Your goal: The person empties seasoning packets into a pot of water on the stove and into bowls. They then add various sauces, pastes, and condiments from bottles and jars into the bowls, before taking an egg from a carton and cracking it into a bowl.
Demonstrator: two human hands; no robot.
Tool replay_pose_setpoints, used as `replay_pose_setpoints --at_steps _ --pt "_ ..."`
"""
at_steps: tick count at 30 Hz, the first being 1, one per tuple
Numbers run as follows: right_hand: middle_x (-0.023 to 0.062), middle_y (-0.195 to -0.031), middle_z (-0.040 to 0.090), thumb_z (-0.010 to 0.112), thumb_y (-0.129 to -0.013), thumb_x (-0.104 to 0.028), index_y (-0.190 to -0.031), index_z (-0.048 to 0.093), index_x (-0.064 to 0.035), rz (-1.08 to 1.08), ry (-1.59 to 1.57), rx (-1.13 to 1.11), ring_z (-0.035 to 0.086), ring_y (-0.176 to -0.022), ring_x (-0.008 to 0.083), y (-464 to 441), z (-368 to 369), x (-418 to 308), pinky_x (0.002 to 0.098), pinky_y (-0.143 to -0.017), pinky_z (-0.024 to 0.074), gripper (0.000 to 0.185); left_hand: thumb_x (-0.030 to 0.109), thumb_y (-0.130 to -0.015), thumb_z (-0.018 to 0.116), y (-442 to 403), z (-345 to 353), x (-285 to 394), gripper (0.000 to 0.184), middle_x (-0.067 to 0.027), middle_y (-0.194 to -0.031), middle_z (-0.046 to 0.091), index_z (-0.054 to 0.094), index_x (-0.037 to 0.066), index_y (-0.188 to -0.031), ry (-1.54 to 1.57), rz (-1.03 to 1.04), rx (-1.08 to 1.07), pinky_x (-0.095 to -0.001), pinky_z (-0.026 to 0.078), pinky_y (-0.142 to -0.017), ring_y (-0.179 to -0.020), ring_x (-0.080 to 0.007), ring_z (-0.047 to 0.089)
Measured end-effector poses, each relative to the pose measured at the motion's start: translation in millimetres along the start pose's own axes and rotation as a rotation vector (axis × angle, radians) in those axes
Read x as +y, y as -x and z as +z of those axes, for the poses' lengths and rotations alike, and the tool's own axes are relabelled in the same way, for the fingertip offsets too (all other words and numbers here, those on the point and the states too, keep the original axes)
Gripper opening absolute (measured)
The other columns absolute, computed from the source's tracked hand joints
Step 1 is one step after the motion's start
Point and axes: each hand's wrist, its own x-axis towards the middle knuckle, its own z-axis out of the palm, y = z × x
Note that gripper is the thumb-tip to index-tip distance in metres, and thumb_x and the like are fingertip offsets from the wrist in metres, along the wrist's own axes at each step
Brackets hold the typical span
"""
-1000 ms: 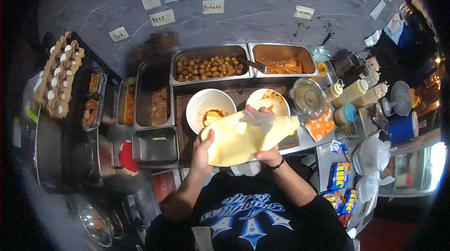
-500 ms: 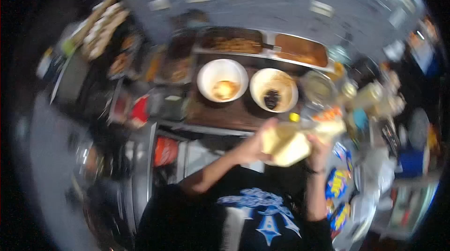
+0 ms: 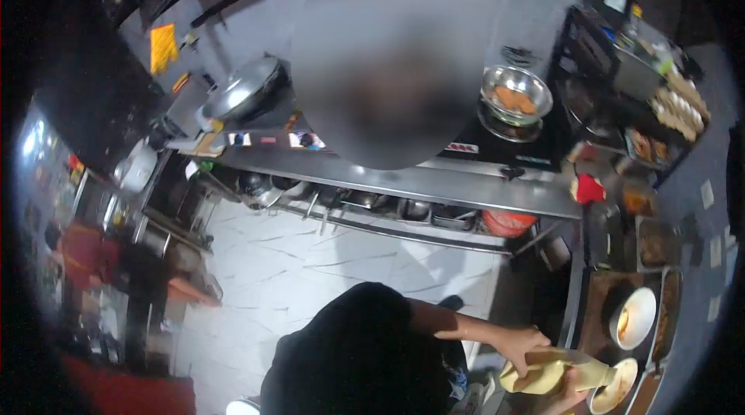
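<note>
At the lower right I hold a pale yellow plastic bottle (image 3: 546, 378) tilted nearly on its side. My left hand (image 3: 523, 347) is closed on its upper side, and my right hand (image 3: 572, 393) grips it from below, nearer the neck. The bottle's neck end overlaps the rim of the nearer white bowl (image 3: 623, 385), which has brown sauce smeared inside. Whether anything flows out cannot be seen. Beyond it stands a second white bowl (image 3: 638, 319) with some brownish liquid. Both bowls rest on a brown board (image 3: 601, 299).
A steel bowl of orange-brown food (image 3: 515, 97) stands on the cooktop. A covered wok (image 3: 247, 89) is farther left. Pans fill the shelf under the steel counter (image 3: 403, 186). Another person (image 3: 93, 260) in red works at far left. A blurred oval hides the top middle.
My view has swung left, so the bowls now lie at the lower right. The bottle has gone from beside the nearer bowl to its rim, still in both hands.
</note>
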Motion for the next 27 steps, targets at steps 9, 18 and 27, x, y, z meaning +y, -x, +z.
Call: replay_pose_setpoints --at_steps 9,18,27 --pt "0.0142 -0.122 0.051 0.064 -0.083 -0.025 -0.131 0.036 0.0002 -0.136 0.063 -0.331 0.055 -0.107 0.0258 -20 75 20 0.0376 -0.094 0.0461 0.061 0.017 -0.065 0.081 91 -110 32 0.081 -0.0075 -0.122 0.053 0.040 0.005 -0.133 0.645 -0.068 -0.316 -0.0350 0.042 -0.093 -0.110 -0.0185 0.051" --pt "0.0085 -0.126 0.051 0.073 -0.079 -0.027 -0.133 0.039 -0.0039 -0.030 0.217 -0.195 0.048 -0.116 0.0189 42 233 -11 0.0329 -0.098 0.0400 0.068 0.011 -0.061 0.084 141 -177 -1 0.056 -0.0046 -0.102 0.064 0.056 0.004 -0.109 0.434 -0.152 0.449 -0.0304 0.049 -0.083 -0.093 -0.0155 0.061" --pt "0.0050 -0.091 0.067 0.075 -0.069 -0.001 -0.099 0.061 0.0001 0.006 -0.076 -0.009 0.063 -0.077 0.0117 46 262 -22 0.0269 -0.072 0.0507 0.033 0.046 -0.056 0.086 179 -211 -21 0.100 -0.0127 -0.127 0.047 0.034 0.004 -0.131 0.503 -0.140 -0.017 -0.0375 0.038 -0.099 -0.120 -0.0234 0.045"
